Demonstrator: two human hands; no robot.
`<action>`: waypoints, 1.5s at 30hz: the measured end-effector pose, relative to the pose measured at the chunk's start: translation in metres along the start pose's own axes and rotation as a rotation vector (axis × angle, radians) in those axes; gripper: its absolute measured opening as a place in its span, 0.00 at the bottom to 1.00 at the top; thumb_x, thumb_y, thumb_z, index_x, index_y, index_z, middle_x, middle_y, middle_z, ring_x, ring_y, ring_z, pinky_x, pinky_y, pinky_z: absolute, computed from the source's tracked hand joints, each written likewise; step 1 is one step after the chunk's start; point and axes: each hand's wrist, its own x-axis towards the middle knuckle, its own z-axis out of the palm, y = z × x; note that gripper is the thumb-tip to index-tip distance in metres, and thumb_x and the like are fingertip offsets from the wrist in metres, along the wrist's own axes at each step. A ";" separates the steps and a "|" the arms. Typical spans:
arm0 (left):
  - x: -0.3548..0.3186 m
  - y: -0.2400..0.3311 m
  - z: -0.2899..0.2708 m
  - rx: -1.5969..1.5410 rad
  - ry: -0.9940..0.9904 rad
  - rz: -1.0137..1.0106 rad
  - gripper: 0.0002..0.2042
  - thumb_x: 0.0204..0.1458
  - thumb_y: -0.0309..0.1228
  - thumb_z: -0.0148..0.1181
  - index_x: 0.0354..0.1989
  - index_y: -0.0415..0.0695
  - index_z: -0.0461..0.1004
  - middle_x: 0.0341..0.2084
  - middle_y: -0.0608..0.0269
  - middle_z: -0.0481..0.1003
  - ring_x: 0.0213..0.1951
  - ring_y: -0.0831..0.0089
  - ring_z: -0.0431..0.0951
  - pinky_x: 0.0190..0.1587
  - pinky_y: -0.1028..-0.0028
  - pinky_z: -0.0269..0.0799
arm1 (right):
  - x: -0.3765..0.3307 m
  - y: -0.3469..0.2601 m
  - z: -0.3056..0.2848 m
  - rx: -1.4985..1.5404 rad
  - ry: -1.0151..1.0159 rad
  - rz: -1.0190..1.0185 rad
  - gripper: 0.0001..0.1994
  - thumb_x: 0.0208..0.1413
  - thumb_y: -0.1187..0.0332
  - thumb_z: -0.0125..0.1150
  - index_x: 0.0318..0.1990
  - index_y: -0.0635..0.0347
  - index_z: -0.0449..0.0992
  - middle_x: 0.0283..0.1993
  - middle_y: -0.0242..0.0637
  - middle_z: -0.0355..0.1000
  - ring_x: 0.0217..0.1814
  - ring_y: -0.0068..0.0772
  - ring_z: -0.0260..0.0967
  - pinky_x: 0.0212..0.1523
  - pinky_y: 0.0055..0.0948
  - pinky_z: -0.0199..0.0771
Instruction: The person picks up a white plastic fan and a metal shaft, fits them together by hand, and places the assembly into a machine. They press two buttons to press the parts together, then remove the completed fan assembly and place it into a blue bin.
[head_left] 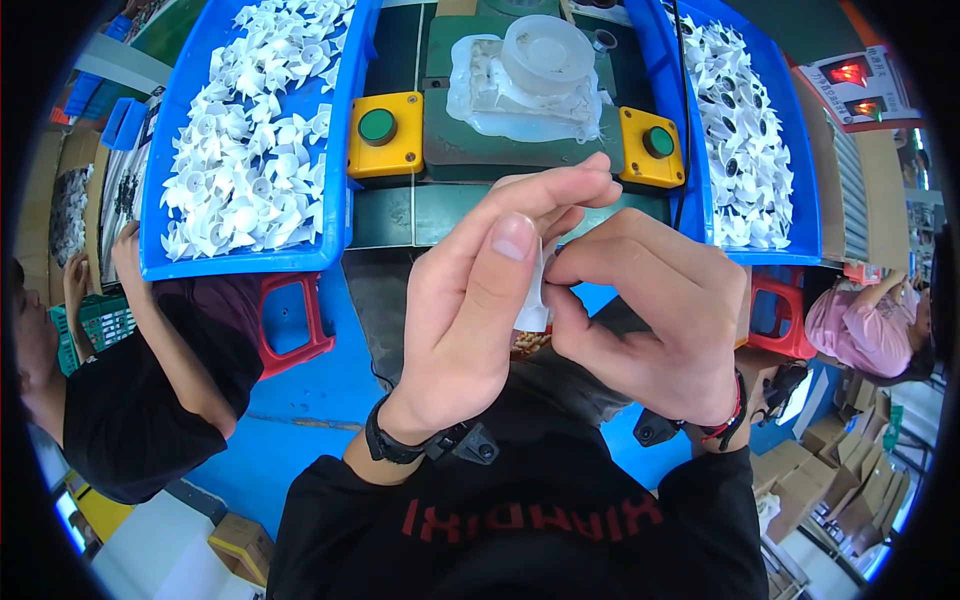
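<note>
Between my hands, above my lap, is a small white plastic fan blade part [534, 310], mostly covered by my fingers. My left hand [465, 300] is closed round it, with the thumb along its near side and the fingers behind. From the other side my right hand [660, 310] pinches its edge between thumb and curled fingers. Similar white fan blades [255, 185] fill the blue bin on the left. More white fan blades [742, 150], several with dark centres, lie in the blue bin on the right.
Ahead, a green machine base [470, 160] carries a translucent round fixture [548, 55]. Yellow boxes with green buttons [377, 125] [658, 142] flank it. A black cable [684, 110] hangs by the right bin. Other people [150, 390] [865, 325] sit at both sides near red stools [290, 325].
</note>
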 end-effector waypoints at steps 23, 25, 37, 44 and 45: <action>-0.001 -0.001 -0.001 -0.093 -0.009 -0.030 0.23 0.68 0.39 0.38 0.58 0.28 0.64 0.54 0.40 0.71 0.63 0.50 0.66 0.63 0.62 0.62 | -0.007 0.010 -0.006 0.139 -0.077 0.064 0.09 0.37 0.82 0.65 0.30 0.63 0.78 0.28 0.37 0.75 0.27 0.31 0.74 0.28 0.24 0.71; -0.002 -0.002 -0.002 -0.096 -0.008 -0.030 0.23 0.68 0.39 0.38 0.58 0.28 0.64 0.54 0.41 0.71 0.63 0.50 0.66 0.63 0.62 0.63 | -0.007 0.009 -0.006 0.139 -0.078 0.065 0.09 0.37 0.82 0.64 0.30 0.64 0.78 0.28 0.37 0.75 0.28 0.31 0.75 0.28 0.25 0.72; -0.004 -0.009 -0.010 -0.497 0.203 -0.187 0.15 0.67 0.36 0.40 0.52 0.38 0.67 0.40 0.58 0.73 0.51 0.64 0.72 0.50 0.68 0.69 | -0.017 0.020 0.005 0.358 -0.006 0.230 0.08 0.43 0.83 0.64 0.33 0.67 0.76 0.30 0.37 0.73 0.30 0.28 0.74 0.29 0.22 0.72; -0.009 -0.016 -0.030 -0.745 0.296 -0.196 0.10 0.63 0.33 0.48 0.48 0.42 0.66 0.33 0.64 0.65 0.37 0.74 0.65 0.39 0.73 0.64 | -0.032 0.063 0.025 0.173 0.046 0.478 0.06 0.46 0.82 0.62 0.33 0.68 0.76 0.25 0.29 0.69 0.27 0.17 0.67 0.26 0.17 0.65; -0.010 -0.016 -0.032 -0.707 0.307 -0.185 0.10 0.62 0.31 0.49 0.48 0.43 0.66 0.34 0.64 0.65 0.37 0.74 0.65 0.39 0.73 0.64 | -0.036 0.073 0.031 0.104 0.024 0.462 0.05 0.46 0.82 0.62 0.33 0.67 0.76 0.24 0.29 0.68 0.25 0.17 0.64 0.25 0.19 0.63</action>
